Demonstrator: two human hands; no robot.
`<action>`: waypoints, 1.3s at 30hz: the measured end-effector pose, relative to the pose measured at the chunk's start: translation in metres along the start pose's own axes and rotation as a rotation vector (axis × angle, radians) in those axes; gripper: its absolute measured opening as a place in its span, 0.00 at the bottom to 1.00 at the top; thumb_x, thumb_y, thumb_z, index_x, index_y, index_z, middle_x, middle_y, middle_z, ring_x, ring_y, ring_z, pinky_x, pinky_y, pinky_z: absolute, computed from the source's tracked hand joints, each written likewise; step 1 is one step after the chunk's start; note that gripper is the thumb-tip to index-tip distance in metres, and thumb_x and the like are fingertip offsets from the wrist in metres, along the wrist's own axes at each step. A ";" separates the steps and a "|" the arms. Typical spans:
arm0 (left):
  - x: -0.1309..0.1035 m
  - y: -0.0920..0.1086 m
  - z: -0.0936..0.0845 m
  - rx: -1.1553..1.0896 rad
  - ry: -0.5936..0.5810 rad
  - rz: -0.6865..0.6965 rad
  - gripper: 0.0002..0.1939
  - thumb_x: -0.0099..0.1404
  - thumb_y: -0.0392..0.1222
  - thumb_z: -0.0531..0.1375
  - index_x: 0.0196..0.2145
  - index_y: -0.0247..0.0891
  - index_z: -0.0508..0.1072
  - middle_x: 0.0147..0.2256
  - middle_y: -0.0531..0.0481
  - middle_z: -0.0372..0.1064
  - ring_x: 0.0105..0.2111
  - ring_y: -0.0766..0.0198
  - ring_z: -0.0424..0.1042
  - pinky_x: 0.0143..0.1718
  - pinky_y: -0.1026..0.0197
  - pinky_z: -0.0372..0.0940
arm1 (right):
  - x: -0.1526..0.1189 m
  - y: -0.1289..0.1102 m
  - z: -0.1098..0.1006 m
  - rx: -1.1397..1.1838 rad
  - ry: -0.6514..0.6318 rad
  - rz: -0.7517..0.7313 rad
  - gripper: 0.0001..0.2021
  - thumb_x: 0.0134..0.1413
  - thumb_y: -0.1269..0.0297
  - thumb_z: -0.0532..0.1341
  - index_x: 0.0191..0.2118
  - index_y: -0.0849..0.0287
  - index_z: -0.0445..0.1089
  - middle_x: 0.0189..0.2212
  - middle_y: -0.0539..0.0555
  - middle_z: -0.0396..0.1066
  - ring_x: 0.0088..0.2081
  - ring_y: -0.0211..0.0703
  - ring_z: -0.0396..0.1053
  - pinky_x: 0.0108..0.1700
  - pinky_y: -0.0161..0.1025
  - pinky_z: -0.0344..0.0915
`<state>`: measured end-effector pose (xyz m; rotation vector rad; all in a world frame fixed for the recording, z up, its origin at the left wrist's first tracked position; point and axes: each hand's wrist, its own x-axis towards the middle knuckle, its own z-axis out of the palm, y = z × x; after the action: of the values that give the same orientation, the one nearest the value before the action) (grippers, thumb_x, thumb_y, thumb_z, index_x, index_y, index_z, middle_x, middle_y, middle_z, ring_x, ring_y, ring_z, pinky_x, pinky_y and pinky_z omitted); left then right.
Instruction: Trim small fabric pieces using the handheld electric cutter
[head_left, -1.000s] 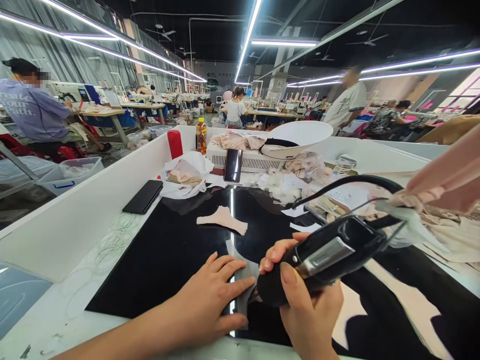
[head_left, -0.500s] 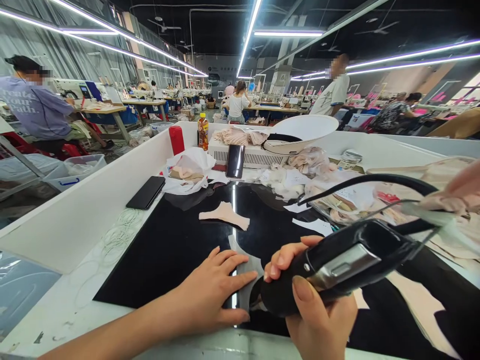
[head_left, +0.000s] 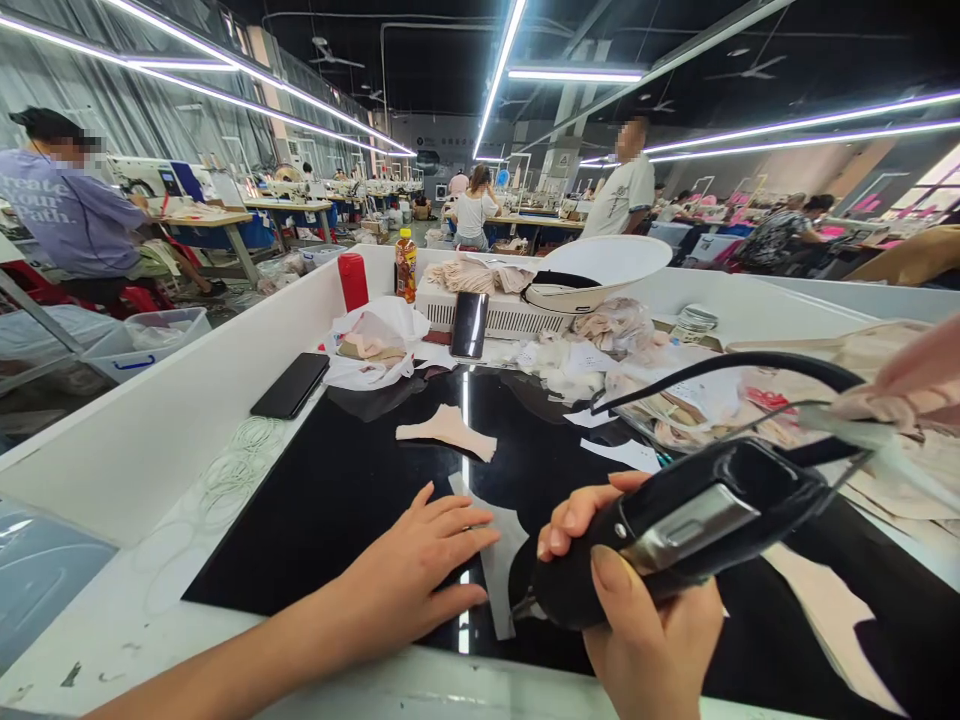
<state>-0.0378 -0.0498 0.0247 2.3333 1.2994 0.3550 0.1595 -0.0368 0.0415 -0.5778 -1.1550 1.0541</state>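
Fingers spread, my left hand (head_left: pixel 427 565) rests on the black glossy board (head_left: pixel 337 500), its fingertips at the left edge of a grey curved piece (head_left: pixel 504 560). My right hand (head_left: pixel 637 600) is wrapped round a black and silver handheld tool (head_left: pixel 679 535). The tool points down and left, with its metal tip by the lower right edge of the grey piece. A black cable loops from its rear end. Farther up the board lies a beige fabric piece (head_left: pixel 446 430). Beige layered pieces (head_left: pixel 821 610) lie to the right of the tool.
A black phone or tablet (head_left: pixel 291 386) lies at left, beside coiled thin cords (head_left: pixel 238 470). Behind the board are a white plastic bag (head_left: pixel 375 345), an upright phone (head_left: pixel 470 325), a bottle (head_left: pixel 406 266) and a lamp-like white dish (head_left: pixel 622 262). A blurred hand (head_left: pixel 919 385) shows at far right.
My left hand has shifted slightly left, uncovering more of the grey piece. My right hand and the tool have moved a little right. A standing person in the background has moved left.
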 end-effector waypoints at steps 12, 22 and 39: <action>-0.007 0.013 0.006 -0.053 0.011 0.156 0.10 0.76 0.39 0.57 0.49 0.45 0.79 0.46 0.54 0.78 0.53 0.62 0.73 0.73 0.46 0.42 | 0.031 -0.008 -0.039 -0.218 0.213 -0.088 0.17 0.57 0.62 0.72 0.49 0.51 0.68 0.32 0.48 0.71 0.30 0.42 0.71 0.34 0.42 0.72; 0.016 -0.001 0.011 -0.106 0.033 0.245 0.13 0.71 0.35 0.63 0.53 0.42 0.76 0.54 0.47 0.75 0.56 0.55 0.70 0.69 0.45 0.51 | 0.024 -0.006 -0.014 -0.094 0.164 -0.062 0.17 0.58 0.63 0.71 0.50 0.50 0.67 0.33 0.48 0.71 0.30 0.40 0.71 0.34 0.40 0.73; 0.018 0.001 0.009 -0.148 -0.062 0.152 0.20 0.67 0.37 0.68 0.56 0.45 0.75 0.61 0.48 0.70 0.63 0.50 0.65 0.71 0.37 0.46 | 0.007 -0.005 -0.008 -0.046 0.020 -0.065 0.17 0.62 0.64 0.68 0.54 0.49 0.66 0.35 0.49 0.71 0.31 0.39 0.71 0.33 0.40 0.74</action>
<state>-0.0242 -0.0372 0.0173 2.3038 1.0333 0.4098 0.1694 -0.0319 0.0458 -0.5815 -1.1758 0.9665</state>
